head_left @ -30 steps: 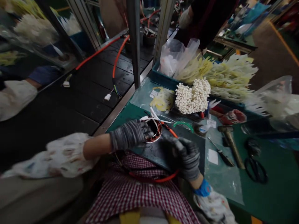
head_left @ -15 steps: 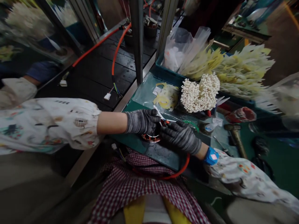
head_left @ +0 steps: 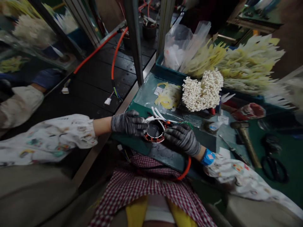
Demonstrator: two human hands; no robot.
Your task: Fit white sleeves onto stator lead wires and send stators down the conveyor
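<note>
A motor stator (head_left: 154, 138), a ring with copper-coloured windings, rests on the green work surface between my gloved hands. White insulating sleeves (head_left: 158, 114) rise from its far side, and one curves over the opening toward the left. My left hand (head_left: 129, 123), at the left of the ring, has its fingers closed about the end of that sleeve. Against the ring's right side, my right hand (head_left: 182, 138) has its fingers bent round the stator; the fingertips are partly hidden. Green wire (head_left: 187, 124) runs behind my right hand.
Bundled white sleeves (head_left: 201, 91) and yellowish strips (head_left: 169, 96) lie behind the stator. A blue bin (head_left: 163, 67) stands farther back. To the right are a hammer (head_left: 247, 142), scissors (head_left: 274, 164) and a red cup-like container (head_left: 251, 111). A metal post (head_left: 134, 41) rises at the left; a co-worker's gloved hand (head_left: 48, 78) is beyond.
My left hand has moved left, away from my right hand, drawing the white sleeve sideways. More of the ring's opening shows. My right hand has shifted slightly left.
</note>
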